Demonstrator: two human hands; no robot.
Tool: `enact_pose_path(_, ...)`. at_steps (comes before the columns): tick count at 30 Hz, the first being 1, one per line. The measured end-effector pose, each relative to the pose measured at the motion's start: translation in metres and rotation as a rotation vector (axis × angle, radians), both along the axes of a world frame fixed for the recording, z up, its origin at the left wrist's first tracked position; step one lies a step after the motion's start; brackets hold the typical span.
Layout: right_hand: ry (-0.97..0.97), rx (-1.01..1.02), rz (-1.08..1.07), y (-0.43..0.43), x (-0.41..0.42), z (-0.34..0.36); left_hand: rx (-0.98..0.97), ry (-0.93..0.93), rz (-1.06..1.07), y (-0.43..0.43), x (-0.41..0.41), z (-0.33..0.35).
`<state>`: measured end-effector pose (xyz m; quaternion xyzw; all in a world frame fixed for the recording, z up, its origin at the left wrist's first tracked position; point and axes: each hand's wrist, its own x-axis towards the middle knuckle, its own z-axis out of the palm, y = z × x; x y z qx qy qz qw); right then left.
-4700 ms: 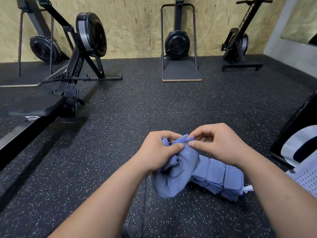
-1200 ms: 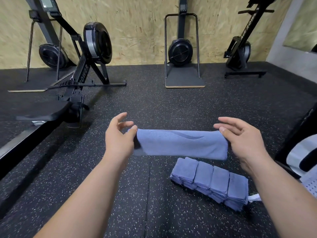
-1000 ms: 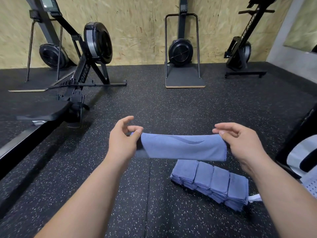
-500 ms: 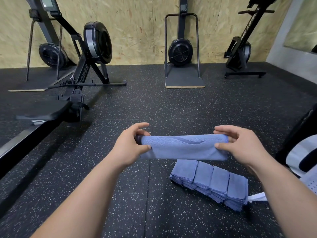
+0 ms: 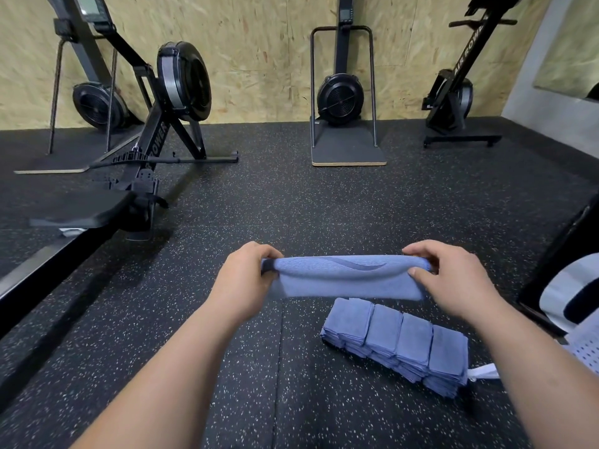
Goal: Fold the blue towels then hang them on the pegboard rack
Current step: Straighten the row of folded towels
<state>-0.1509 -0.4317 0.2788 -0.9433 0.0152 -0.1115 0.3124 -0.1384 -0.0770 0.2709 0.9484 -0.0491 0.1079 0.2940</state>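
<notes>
Two hands are engaged on one blue towel [image 5: 348, 280], which is held in the air above the floor [image 5: 291, 209], in front of the body and near the middle of the view. The towel is folded into a narrow band. Its long axis runs left to right, roughly level, across the line of sight.

The left end is gripped by the left hand [image 5: 244, 280], with the fingers curled round it. The right end is pinched by the right hand [image 5: 453, 280] between the thumb and curled fingers. Both hands are set at about the same height and reach, so neither is nearer to the towel than the other.

A row of folded towels [image 5: 398, 345] is laid on the floor below the band and slightly to its right, apart from it and closer to the right hand. A white perforated panel [image 5: 583, 354], judged to be part of the pegboard rack, is seen at the right edge.

The next fold is judged to be made across the long axis, with one end brought over to the other. Hanging is then expected on the right side.
</notes>
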Motion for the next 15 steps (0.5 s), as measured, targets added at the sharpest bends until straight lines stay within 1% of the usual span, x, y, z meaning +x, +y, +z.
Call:
enact_pose_path(2,0.024,0.012,0.008,-0.001,0.002,-0.001,0.002,0.034,0.021,0.001,0.001,0.001)
enact_pose_path(3,0.031,0.057,0.012,-0.001,0.003,-0.002,-0.053,0.064,0.024,0.003,0.001,0.001)
enact_pose_path(4,0.035,0.139,0.013,-0.001,0.003,-0.002,-0.164,0.091,0.022,0.003,0.001,0.002)
enact_pose_path(6,0.029,0.38,-0.001,0.0,0.004,-0.002,-0.432,0.136,0.035,0.004,0.001,0.006)
enact_pose_path(8,0.015,0.596,-0.016,0.003,0.003,0.0,-0.613,0.144,0.067,0.002,0.0,0.011)
enact_pose_path(9,0.005,0.661,-0.019,0.005,0.004,0.001,-0.694,0.15,0.089,0.001,0.001,0.013)
enact_pose_path(12,-0.05,0.733,-0.036,0.012,0.004,0.001,-0.893,0.187,0.159,-0.001,0.005,0.011)
enact_pose_path(14,-0.086,0.73,-0.056,0.017,0.004,0.001,-0.934,0.173,0.181,-0.007,0.004,0.011)
enact_pose_path(15,-0.104,0.725,-0.065,0.019,0.003,0.001,-0.908,0.142,0.189,-0.01,0.004,0.01)
